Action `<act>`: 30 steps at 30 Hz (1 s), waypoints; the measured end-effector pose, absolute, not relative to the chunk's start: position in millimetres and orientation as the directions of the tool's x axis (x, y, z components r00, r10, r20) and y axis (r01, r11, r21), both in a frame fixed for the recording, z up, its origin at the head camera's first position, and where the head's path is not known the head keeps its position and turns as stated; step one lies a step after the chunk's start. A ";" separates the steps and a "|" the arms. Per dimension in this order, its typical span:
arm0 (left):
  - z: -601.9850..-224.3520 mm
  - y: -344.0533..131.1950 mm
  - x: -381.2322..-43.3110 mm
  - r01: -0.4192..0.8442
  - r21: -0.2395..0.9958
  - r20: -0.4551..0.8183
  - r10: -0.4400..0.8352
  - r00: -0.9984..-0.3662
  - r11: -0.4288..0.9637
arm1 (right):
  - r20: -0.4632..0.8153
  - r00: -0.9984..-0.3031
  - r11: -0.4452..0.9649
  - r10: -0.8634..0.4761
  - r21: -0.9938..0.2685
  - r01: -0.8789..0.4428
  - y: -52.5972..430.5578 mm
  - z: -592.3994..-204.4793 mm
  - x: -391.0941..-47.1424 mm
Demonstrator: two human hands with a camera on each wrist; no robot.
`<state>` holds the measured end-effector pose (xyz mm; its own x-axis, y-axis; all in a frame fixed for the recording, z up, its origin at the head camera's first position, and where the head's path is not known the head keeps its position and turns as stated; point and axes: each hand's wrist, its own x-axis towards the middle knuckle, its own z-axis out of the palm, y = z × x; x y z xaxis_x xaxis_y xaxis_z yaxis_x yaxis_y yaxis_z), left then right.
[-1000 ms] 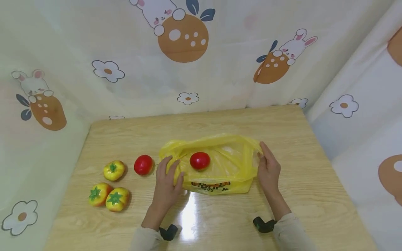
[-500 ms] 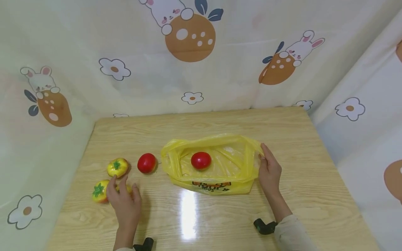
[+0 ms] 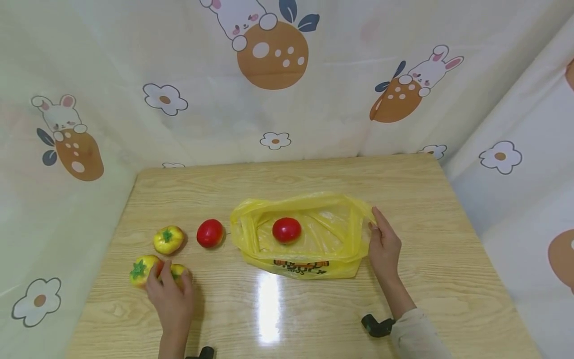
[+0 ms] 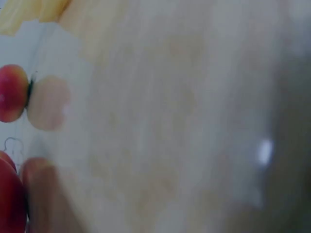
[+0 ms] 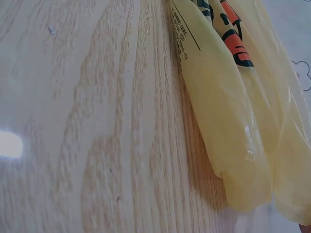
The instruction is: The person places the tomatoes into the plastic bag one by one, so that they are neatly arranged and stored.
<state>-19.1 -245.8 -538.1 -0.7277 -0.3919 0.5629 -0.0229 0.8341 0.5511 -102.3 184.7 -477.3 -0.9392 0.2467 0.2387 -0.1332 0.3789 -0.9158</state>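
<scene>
My left hand [image 3: 172, 301] is over a yellow-and-red fruit [image 3: 179, 270], fingers on its left side and thumb on its right, partly hiding it. A second such fruit, its top green and star-shaped [image 3: 140, 269], lies just left of the fingers, and a third yellow fruit [image 3: 168, 240] sits behind. At the right end of a yellow plastic bag [image 3: 305, 269], my right hand [image 3: 385, 249] holds the rim. Inside the open bag lies a red fruit [image 3: 287, 230]. The right wrist view shows the bag's printed side [image 5: 214, 97] up close.
Another red fruit [image 3: 210, 233] stands on the wooden table [image 3: 314, 319] just left of the bag. Curtains with rabbit prints [image 3: 215, 124] hang behind and beside the table. Round red-and-yellow fruits [image 4: 12, 93] appear at the left of the blurry left wrist view.
My left hand has left the bag's left edge, moved left to the yellow fruits and come down onto the front right one. My right hand stays on the bag.
</scene>
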 end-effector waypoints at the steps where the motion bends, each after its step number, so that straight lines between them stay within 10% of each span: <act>1: -538.3 -246.2 -17.6 -0.042 0.547 0.540 -0.391 -0.745 0.836 | 0.236 -0.940 0.375 0.247 -0.918 -0.132 185.1 -478.0 -102.1; 8: -539.4 -251.2 -15.5 -0.098 0.553 0.437 -0.388 -0.811 0.827 | 0.250 -0.933 0.375 0.259 -0.916 -0.142 185.6 -477.8 -101.4; 30: -495.2 -235.6 -57.9 0.111 0.596 0.573 -0.325 -0.752 0.795 | 0.212 -0.941 0.366 0.265 -0.925 -0.105 187.1 -476.4 -100.6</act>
